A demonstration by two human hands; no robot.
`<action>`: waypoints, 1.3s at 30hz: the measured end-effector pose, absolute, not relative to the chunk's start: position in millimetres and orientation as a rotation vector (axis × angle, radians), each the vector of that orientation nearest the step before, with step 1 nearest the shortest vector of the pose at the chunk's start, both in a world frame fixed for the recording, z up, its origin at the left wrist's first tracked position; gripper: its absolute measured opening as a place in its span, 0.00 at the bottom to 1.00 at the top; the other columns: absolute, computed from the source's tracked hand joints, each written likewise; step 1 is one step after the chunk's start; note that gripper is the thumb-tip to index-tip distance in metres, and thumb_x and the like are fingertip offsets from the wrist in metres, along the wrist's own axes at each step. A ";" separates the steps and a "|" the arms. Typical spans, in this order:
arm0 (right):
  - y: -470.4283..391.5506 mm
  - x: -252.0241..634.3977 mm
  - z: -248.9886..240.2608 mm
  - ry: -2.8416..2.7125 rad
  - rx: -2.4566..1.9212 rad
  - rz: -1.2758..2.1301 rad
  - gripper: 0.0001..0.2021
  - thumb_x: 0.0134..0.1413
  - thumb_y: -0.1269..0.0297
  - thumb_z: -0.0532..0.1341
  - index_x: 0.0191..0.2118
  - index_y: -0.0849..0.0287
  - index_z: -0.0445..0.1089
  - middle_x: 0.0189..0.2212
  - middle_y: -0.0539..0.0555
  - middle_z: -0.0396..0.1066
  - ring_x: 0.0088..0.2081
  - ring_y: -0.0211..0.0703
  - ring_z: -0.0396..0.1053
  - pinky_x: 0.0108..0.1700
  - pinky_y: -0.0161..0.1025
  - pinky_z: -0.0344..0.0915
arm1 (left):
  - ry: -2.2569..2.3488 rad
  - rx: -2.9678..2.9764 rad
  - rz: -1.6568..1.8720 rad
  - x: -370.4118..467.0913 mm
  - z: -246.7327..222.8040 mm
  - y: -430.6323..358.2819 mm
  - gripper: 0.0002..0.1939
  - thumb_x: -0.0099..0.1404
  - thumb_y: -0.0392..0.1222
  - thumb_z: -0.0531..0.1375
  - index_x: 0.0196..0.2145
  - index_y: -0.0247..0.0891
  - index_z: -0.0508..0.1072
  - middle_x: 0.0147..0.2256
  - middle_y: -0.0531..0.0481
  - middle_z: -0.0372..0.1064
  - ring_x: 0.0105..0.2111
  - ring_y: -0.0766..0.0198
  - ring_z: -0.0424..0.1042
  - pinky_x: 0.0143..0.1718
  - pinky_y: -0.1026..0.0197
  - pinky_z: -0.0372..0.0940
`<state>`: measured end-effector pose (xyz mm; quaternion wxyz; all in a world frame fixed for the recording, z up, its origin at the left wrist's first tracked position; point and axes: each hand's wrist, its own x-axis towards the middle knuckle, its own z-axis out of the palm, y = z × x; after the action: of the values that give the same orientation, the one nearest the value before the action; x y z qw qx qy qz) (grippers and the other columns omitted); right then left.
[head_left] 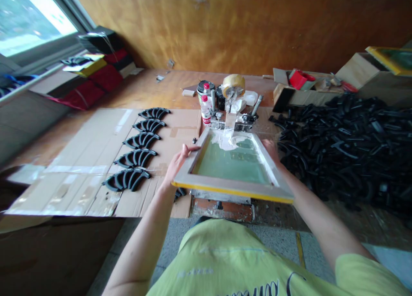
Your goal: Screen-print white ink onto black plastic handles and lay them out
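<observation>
A framed screen with green mesh and a yellow front edge lies tilted over the work stand, white paste smeared near its far end. Beside its left edge is my left hand, closed around a small dark thing I cannot make out. My right hand is at the frame's far right side; its fingers are partly hidden by the frame. Behind the screen, a metal clamp with white smears joins the frame. Several fans of black curved parts lie in a column on the cardboard to the left.
A large heap of black parts covers the right side. Bottles, a tape roll and tins stand behind the screen. Cardboard covers the table at left. A box holds a red roll. Red and black boxes sit by the window.
</observation>
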<state>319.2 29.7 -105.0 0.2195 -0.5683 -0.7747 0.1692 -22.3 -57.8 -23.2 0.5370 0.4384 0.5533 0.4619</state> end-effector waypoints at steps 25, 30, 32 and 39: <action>35.6 243.9 -93.3 -2.604 -1.114 0.254 0.10 0.54 0.76 0.54 0.37 0.61 0.72 0.37 0.58 0.71 0.44 0.49 0.63 0.45 0.41 0.59 | 1.571 1.019 0.875 -27.0 -154.3 -99.1 0.37 0.60 0.59 0.58 0.63 0.40 0.60 0.29 0.52 0.71 0.25 0.66 0.68 0.26 0.66 0.61; 16.1 254.6 -100.7 -2.648 -0.947 0.372 0.11 0.58 0.73 0.53 0.40 0.60 0.72 0.39 0.58 0.71 0.45 0.49 0.65 0.48 0.43 0.61 | 1.619 1.062 0.853 -26.8 -149.1 -99.4 0.35 0.60 0.57 0.58 0.62 0.41 0.62 0.29 0.52 0.71 0.26 0.65 0.69 0.26 0.66 0.61; 29.0 252.2 -93.2 -2.583 -1.020 0.406 0.09 0.60 0.68 0.56 0.42 0.59 0.72 0.39 0.56 0.72 0.43 0.47 0.67 0.46 0.41 0.62 | 1.621 1.083 0.827 -27.4 -143.9 -99.2 0.34 0.61 0.56 0.57 0.62 0.41 0.61 0.28 0.52 0.71 0.26 0.65 0.69 0.26 0.66 0.60; 106.8 245.7 -55.2 -2.269 -1.510 0.200 0.28 0.54 0.65 0.63 0.61 0.51 0.61 0.43 0.55 0.73 0.40 0.48 0.70 0.44 0.41 0.63 | 1.477 1.049 0.872 -31.5 -69.6 -92.1 0.34 0.61 0.62 0.57 0.58 0.38 0.66 0.29 0.51 0.71 0.25 0.66 0.67 0.24 0.67 0.60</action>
<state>245.7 106.8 -55.2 0.2029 -0.5411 -0.8130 0.0717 -31.5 -92.1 -69.6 0.5358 0.4407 0.6201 0.3663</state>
